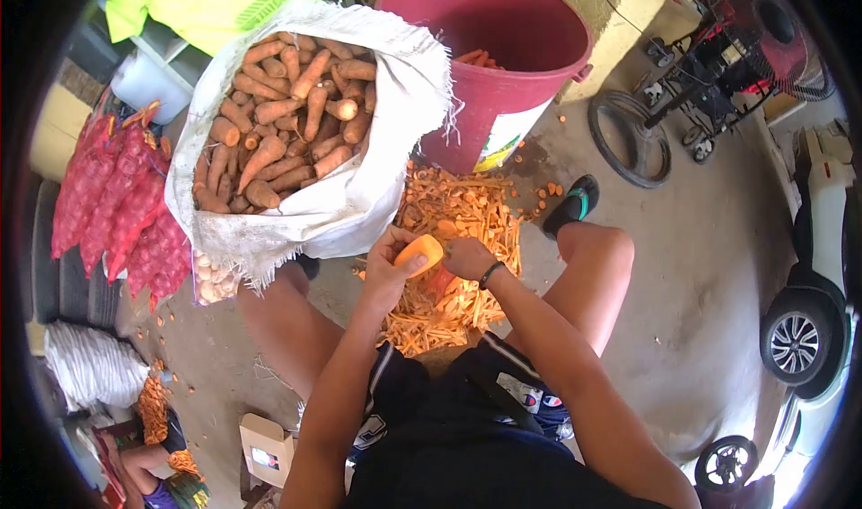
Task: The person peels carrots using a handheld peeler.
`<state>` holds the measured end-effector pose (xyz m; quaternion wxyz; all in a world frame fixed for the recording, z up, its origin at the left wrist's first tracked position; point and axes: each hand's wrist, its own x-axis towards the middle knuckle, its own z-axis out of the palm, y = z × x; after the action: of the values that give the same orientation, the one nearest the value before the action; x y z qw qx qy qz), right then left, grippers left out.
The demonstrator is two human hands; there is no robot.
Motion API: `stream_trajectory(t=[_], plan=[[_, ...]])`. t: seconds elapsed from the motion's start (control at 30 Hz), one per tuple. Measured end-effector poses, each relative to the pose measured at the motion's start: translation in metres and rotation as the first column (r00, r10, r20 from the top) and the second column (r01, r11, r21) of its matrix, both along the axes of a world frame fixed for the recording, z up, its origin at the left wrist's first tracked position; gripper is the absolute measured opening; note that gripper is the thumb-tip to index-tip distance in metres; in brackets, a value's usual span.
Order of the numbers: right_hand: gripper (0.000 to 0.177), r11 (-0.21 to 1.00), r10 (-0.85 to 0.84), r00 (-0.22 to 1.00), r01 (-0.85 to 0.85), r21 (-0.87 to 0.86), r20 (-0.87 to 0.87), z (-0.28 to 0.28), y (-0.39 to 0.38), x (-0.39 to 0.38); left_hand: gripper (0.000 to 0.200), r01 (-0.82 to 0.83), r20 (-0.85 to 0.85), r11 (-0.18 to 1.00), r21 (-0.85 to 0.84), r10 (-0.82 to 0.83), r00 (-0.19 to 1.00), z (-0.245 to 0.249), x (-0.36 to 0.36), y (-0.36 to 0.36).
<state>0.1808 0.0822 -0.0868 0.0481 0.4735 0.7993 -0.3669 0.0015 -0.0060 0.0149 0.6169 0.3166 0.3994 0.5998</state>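
My left hand (386, 263) is closed around a peeled, bright orange carrot (422, 253), its thick end facing up and to the right. Just right of the carrot, my right hand (471, 259) is closed with curled fingers; what it grips is mostly hidden and I cannot make it out. Both hands are between my knees, above a heap of carrot peelings (480, 217) on the floor. Beyond my left hand stands a white woven sack (346, 217), its rim rolled down, full of unpeeled carrots (267, 161).
A large dark-red bin (467, 118) with several carrots inside stands behind the peelings. Red mesh bags (112, 186) of onions lie left of the sack. Right are a fan (777, 38) and a car wheel (796, 343). Another person's leg (144, 464) shows lower left.
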Motion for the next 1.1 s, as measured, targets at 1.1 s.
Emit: stream_trajectory(t=[1.1], plan=[[0.036, 0.997, 0.062, 0.998, -0.064, -0.051, -0.030, 0.028, -0.005, 0.030, 0.058, -0.078, -0.333, 0.986, -0.150, 0.024, 0.943, 0.153, -0.126, 0.125]])
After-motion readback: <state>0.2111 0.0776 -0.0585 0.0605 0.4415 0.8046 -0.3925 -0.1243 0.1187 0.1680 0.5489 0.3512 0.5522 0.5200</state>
